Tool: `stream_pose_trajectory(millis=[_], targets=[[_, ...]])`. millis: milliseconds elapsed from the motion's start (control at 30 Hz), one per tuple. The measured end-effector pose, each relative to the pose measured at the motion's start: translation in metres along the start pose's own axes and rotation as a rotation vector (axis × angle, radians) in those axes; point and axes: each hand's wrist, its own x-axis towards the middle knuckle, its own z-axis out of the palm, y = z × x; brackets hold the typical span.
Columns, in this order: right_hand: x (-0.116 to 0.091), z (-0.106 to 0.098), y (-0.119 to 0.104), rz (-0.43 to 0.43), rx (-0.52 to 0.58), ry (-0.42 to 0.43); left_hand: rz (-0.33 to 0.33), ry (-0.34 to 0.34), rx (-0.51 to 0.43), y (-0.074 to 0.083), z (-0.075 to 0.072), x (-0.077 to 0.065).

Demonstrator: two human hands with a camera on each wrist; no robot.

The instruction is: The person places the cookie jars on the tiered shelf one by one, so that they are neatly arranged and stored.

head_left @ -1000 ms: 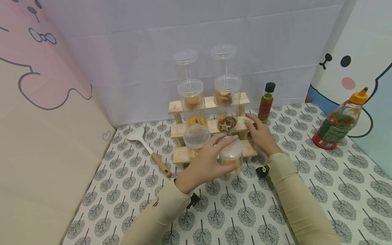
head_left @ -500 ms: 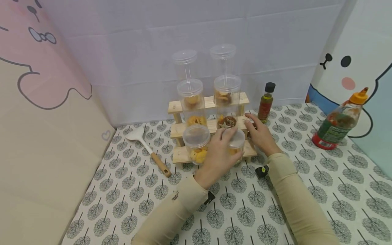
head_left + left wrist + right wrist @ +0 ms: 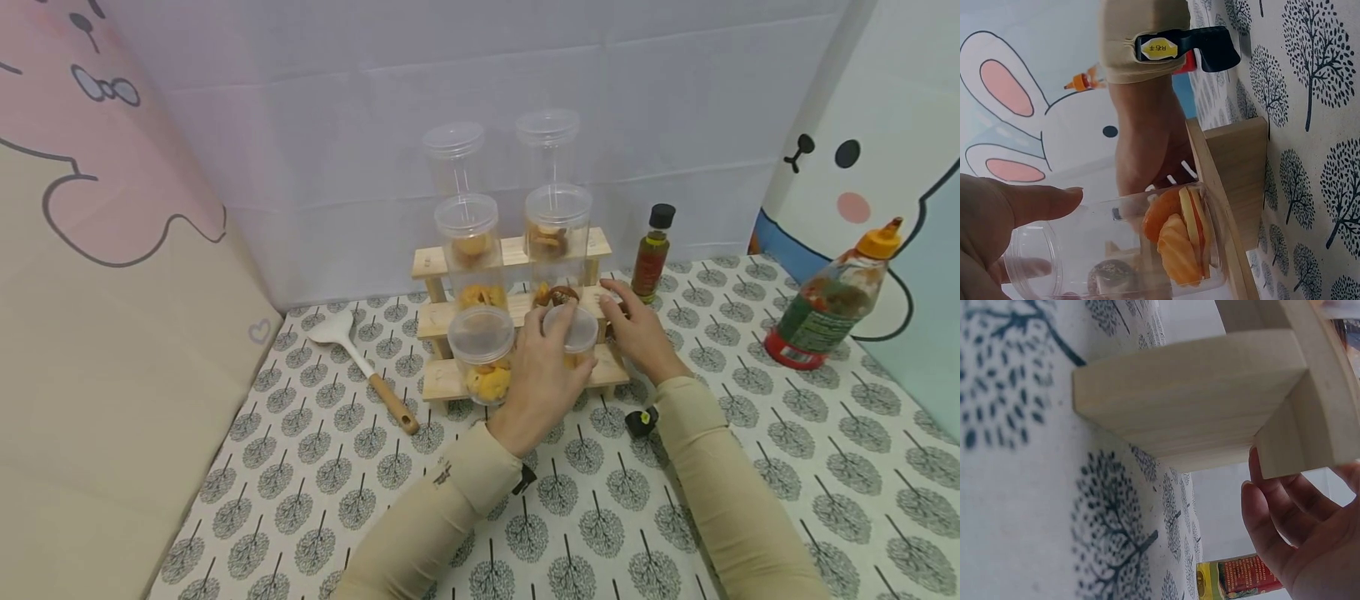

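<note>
My left hand (image 3: pixel 538 379) is around the lid end of a clear jar (image 3: pixel 579 332) at the right of the lowest step of a wooden stepped rack (image 3: pixel 442 381). In the left wrist view, the thumb and fingers lie on either side of the jar (image 3: pixel 1124 215), which holds small breads and pastries at its bottom; its base meets the step (image 3: pixel 1238 256). My right hand (image 3: pixel 639 335) grips the right end of the rack's middle step. In the right wrist view, its curled fingers (image 3: pixel 1294 506) touch the wooden end piece (image 3: pixel 1291 434).
Beside the held jar stands a jar of yellow pastries (image 3: pixel 483 367). More lidded jars (image 3: pixel 555 225) fill the upper steps. A dark-capped sauce bottle (image 3: pixel 650 258) is right of the rack, a red-based squeeze bottle (image 3: pixel 825 304) farther right. A white spatula (image 3: pixel 363 362) lies left.
My left hand has moved the jar back and slightly right, from in front of the rack onto its lowest step. The right hand has kept its place on the rack.
</note>
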Motion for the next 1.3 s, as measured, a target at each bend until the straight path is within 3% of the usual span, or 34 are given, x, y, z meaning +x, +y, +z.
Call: stream_pose_trajectory(millis=[733,1300], targets=[[0.0004,0.0011,0.0032,-0.017,-0.005,0.007,-0.065,0.001,0.043,-0.0026,0.0097,0.0025],[-0.0012,-0.0005,0.0021,-0.023,-0.011,0.007,0.004,0.047,0.077,0.0006,0.0068,0.0025]])
